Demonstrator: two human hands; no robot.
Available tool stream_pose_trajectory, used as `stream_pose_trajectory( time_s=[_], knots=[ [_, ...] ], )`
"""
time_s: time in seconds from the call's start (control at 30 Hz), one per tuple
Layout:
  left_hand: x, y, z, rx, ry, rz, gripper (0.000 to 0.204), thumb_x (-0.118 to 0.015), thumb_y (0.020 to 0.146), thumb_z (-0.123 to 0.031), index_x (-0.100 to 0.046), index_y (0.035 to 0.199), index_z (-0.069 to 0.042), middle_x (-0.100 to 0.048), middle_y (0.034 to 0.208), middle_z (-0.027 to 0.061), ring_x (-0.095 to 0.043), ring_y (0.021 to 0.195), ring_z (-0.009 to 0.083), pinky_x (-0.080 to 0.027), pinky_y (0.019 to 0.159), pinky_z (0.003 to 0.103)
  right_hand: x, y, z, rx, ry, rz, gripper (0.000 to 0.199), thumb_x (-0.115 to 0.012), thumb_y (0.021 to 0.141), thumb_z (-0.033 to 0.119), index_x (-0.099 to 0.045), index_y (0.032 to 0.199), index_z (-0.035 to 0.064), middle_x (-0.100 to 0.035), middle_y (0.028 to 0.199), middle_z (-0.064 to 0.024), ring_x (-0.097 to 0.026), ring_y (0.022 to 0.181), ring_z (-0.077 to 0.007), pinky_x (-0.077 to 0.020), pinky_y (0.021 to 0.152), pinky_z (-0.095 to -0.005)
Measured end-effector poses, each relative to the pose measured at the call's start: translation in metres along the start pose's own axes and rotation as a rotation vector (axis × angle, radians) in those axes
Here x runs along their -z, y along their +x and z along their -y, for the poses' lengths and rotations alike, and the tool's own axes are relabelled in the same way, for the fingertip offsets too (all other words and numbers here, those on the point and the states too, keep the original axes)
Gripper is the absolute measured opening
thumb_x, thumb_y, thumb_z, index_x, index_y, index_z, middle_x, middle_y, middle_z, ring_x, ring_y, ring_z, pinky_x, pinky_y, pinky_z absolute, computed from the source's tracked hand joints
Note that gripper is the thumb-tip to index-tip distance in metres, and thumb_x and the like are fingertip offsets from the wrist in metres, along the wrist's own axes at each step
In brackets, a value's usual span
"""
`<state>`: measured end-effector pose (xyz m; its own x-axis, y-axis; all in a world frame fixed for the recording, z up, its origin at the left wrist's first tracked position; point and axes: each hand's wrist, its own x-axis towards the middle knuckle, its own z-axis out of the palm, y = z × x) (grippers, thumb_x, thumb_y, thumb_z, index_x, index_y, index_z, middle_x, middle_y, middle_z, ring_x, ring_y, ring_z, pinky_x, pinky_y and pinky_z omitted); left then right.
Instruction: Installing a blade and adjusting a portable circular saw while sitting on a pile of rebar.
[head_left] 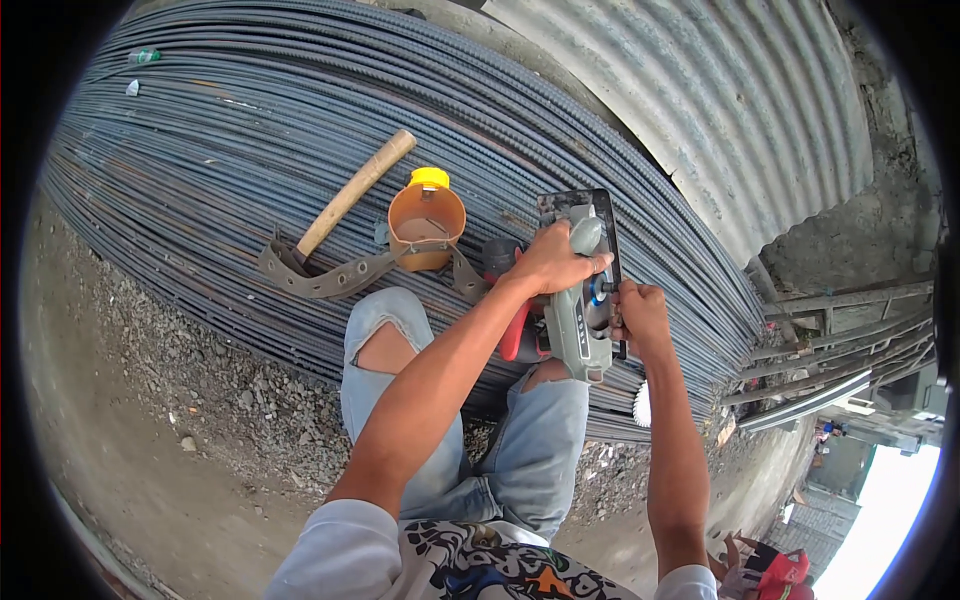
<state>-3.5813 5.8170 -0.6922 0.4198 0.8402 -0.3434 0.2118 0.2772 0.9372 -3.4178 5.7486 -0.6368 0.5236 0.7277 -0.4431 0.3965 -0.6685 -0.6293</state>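
A grey-green circular saw with a black base plate rests tilted by my knees. My left hand is closed over its upper part, thumb toward the base plate. Beside the blue hub in the saw's side, my right hand is closed, its fingertips at a small dark part; what they pinch is mostly hidden. A white toothed disc, apparently a saw blade, lies on the bars below my right hand. Behind my left forearm sits a red and black power tool, partly hidden.
Long steel rebars spread beneath everything. To the left lie a wooden-handled hammer, a tool belt and an orange container. Corrugated sheet leans at far right, above wooden poles. Another person is at lower right.
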Motion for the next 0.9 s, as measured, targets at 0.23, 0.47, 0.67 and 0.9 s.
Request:
stream_pose_trajectory(
  time_s=[0.23,0.47,0.67,0.9],
  knots=[
    [0.001,0.003,-0.004,-0.004,-0.06,0.085,0.082,-0.078,0.074,-0.044,-0.049,0.123,0.015,-0.057,0.124,0.0321,-0.058,0.118,0.0386,-0.046,0.1,0.04,0.001,0.007,-0.003,-0.007,-0.191,0.058,0.032,-0.048,0.094,0.016,-0.055,0.078,-0.0105,-0.057,0.059,-0.0135,-0.054,0.04,-0.0184,-0.041,0.032,-0.0335],
    [0.001,0.003,-0.002,-0.004,-0.046,0.057,0.078,-0.079,0.074,-0.039,-0.05,0.125,0.013,-0.058,0.124,0.0311,-0.058,0.117,0.0388,-0.046,0.1,0.04,-0.024,0.001,0.02,-0.236,0.053,-0.077,0.041,-0.044,0.095,0.026,-0.053,0.079,-0.0107,-0.054,0.059,-0.0165,-0.051,0.042,-0.0232,-0.0372,0.033,-0.0378],
    [-0.001,0.004,0.005,-0.034,-0.019,0.032,0.072,-0.08,0.069,-0.029,-0.053,0.123,0.01,-0.063,0.117,0.0273,-0.063,0.108,0.0363,-0.048,0.096,0.039,-0.034,-0.001,-0.01,0.111,-0.426,-0.377,0.056,-0.044,0.097,0.04,-0.061,0.083,-0.0119,-0.062,0.087,-0.0387,-0.062,0.091,-0.0522,-0.0485,0.087,-0.0508],
    [-0.003,0.005,0.009,-0.075,-0.131,0.035,0.059,-0.08,0.07,-0.026,-0.059,0.116,0.005,-0.067,0.107,0.0205,-0.066,0.098,0.0306,-0.05,0.087,0.037,-0.024,-0.004,-0.024,0.352,-0.525,-0.294,0.041,-0.056,0.093,0.031,-0.06,0.082,-0.0073,-0.064,0.081,-0.0322,-0.064,0.083,-0.0492,-0.0519,0.076,-0.0511]
  ],
)
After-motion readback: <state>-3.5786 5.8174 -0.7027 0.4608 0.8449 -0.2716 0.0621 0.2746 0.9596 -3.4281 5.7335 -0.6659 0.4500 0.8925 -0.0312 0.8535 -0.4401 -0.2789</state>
